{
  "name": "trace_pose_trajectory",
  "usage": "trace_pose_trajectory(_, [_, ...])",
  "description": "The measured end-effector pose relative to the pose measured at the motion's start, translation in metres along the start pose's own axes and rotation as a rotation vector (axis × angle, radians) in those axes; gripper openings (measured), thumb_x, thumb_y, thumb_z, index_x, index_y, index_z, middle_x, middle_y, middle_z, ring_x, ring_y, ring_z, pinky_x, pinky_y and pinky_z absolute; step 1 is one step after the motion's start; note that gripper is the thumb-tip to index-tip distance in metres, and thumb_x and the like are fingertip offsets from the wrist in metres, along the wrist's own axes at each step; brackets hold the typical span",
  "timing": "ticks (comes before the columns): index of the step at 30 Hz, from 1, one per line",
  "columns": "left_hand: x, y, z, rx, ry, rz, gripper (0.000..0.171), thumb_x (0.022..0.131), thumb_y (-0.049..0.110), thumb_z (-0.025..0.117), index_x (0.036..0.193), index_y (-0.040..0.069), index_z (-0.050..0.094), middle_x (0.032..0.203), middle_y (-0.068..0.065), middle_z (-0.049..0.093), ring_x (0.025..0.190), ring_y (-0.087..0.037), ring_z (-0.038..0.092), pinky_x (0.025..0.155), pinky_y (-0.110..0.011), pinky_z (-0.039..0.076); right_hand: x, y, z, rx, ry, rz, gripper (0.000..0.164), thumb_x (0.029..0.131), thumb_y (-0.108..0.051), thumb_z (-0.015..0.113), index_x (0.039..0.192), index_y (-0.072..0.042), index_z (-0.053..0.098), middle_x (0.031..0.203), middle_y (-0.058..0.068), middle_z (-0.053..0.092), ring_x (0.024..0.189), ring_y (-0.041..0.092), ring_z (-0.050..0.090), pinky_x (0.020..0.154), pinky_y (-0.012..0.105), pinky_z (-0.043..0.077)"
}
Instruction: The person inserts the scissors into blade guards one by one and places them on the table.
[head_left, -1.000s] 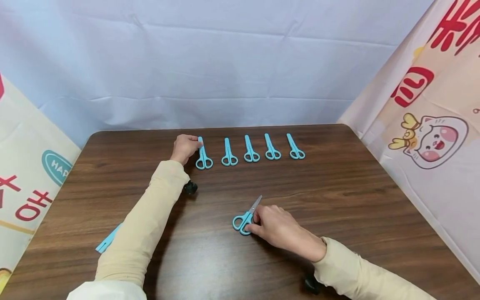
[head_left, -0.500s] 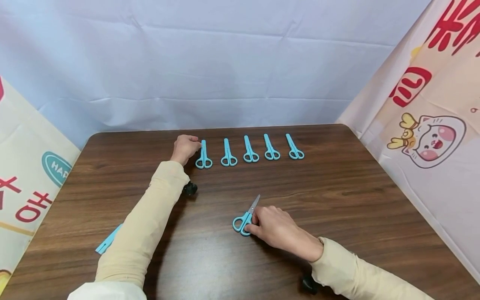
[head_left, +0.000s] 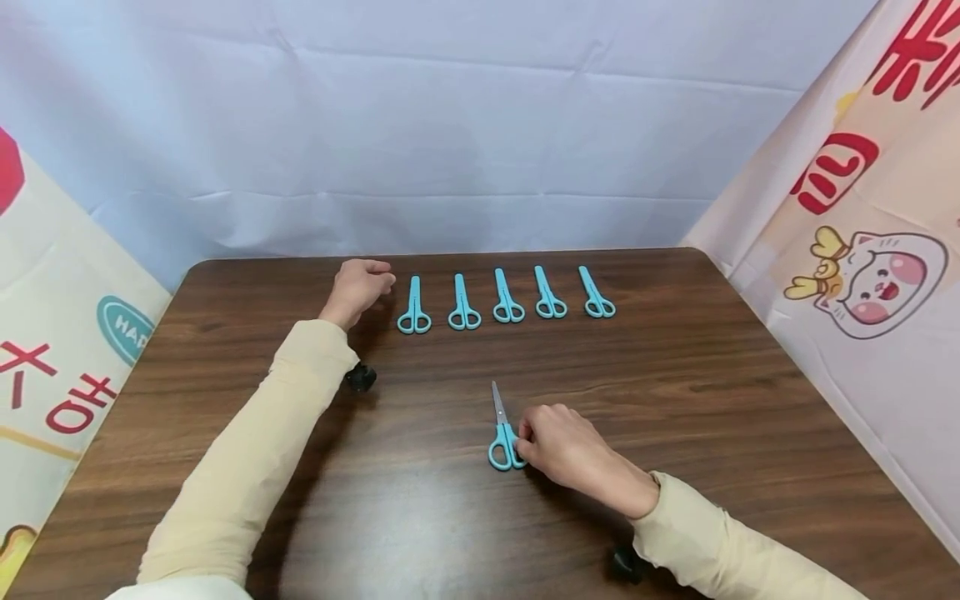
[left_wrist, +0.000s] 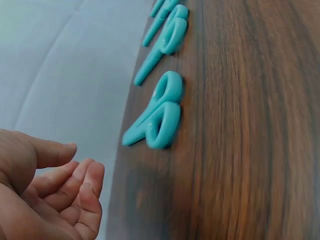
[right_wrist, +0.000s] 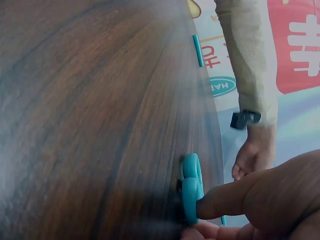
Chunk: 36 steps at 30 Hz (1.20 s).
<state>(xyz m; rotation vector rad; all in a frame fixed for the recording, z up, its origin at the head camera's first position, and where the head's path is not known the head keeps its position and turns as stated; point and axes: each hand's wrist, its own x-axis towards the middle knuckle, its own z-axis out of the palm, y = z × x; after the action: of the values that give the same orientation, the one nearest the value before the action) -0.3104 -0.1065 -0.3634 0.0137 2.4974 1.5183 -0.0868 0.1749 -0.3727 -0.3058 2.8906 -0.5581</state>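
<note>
My right hand point(head_left: 558, 446) pinches one handle loop of the turquoise scissors point(head_left: 503, 433) low over the middle of the table. Their bare blades, closed together, point toward the back; in the right wrist view the thumb presses on the loop point(right_wrist: 190, 200). Farther back, my left hand point(head_left: 358, 290) hovers just left of the leftmost scissors point(head_left: 415, 312) in a row, its fingers loosely bent and holding nothing. The left wrist view shows a gap between that hand point(left_wrist: 65, 195) and the nearest scissors point(left_wrist: 167, 125).
Several more turquoise scissors point(head_left: 507, 304) with covered blades line the back of the brown table point(head_left: 675, 392), handles toward me. A flat turquoise strip point(right_wrist: 198, 51) lies near the table's edge in the right wrist view. A pale cloth point(head_left: 450, 167) hangs behind.
The leftmost scissors in the row have been turned straighter, and my left hand has let go and drawn left. In my right hand the scissors have swung to point more directly at the back.
</note>
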Motion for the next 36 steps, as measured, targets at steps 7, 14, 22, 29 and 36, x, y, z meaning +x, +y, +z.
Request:
trace_pose_trajectory(7, [-0.024, -0.004, -0.026, 0.033, -0.035, 0.032, 0.044, 0.11, 0.019, 0.052, 0.151, 0.003, 0.051, 0.143, -0.021, 0.057, 0.128, -0.034, 0.058, 0.112, -0.052, 0.044, 0.0, 0.006, -0.003, 0.023, -0.016, 0.018, 0.028, 0.089, -0.004, 0.072, 0.068, -0.018, 0.059, 0.061, -0.006, 0.052, 0.056, 0.012, 0.048, 0.05, 0.028, 0.04])
trace_pose_trajectory(14, [-0.054, -0.016, -0.055, 0.047, -0.083, 0.021, 0.046, 0.111, 0.022, 0.05, 0.153, 0.002, 0.046, 0.147, -0.021, 0.054, 0.128, -0.035, 0.058, 0.111, -0.052, 0.045, 0.003, 0.012, -0.008, 0.097, -0.024, 0.044, 0.017, 0.088, -0.001, 0.071, 0.079, -0.012, 0.062, 0.069, -0.003, 0.056, 0.062, 0.013, 0.051, 0.057, 0.03, 0.045])
trace_pose_trajectory(22, [-0.088, -0.035, -0.091, 0.105, -0.129, 0.026, 0.051, 0.112, 0.028, 0.047, 0.156, 0.002, 0.04, 0.149, -0.022, 0.053, 0.129, -0.035, 0.057, 0.109, -0.053, 0.046, 0.012, 0.029, -0.014, 0.387, -0.081, 0.081, 0.006, 0.099, -0.001, 0.062, 0.097, -0.001, 0.067, 0.074, 0.004, 0.06, 0.058, 0.015, 0.054, 0.051, 0.03, 0.05])
trace_pose_trajectory(29, [-0.115, -0.057, -0.108, 0.171, -0.159, 0.008, 0.054, 0.113, 0.032, 0.043, 0.156, 0.0, 0.039, 0.148, -0.024, 0.053, 0.128, -0.037, 0.058, 0.106, -0.053, 0.049, 0.017, 0.041, -0.02, 0.601, -0.148, 0.113, 0.017, 0.105, -0.01, 0.061, 0.101, 0.002, 0.073, 0.072, 0.005, 0.057, 0.053, 0.014, 0.048, 0.047, 0.028, 0.046])
trace_pose_trajectory(36, [-0.146, -0.076, -0.115, 0.277, -0.157, 0.031, 0.052, 0.112, 0.033, 0.046, 0.15, -0.003, 0.047, 0.136, -0.024, 0.063, 0.115, -0.035, 0.065, 0.092, -0.048, 0.057, 0.02, 0.046, -0.022, 0.74, -0.195, 0.146, 0.022, 0.106, -0.01, 0.058, 0.107, 0.005, 0.073, 0.088, 0.006, 0.064, 0.057, 0.012, 0.047, 0.051, 0.023, 0.044])
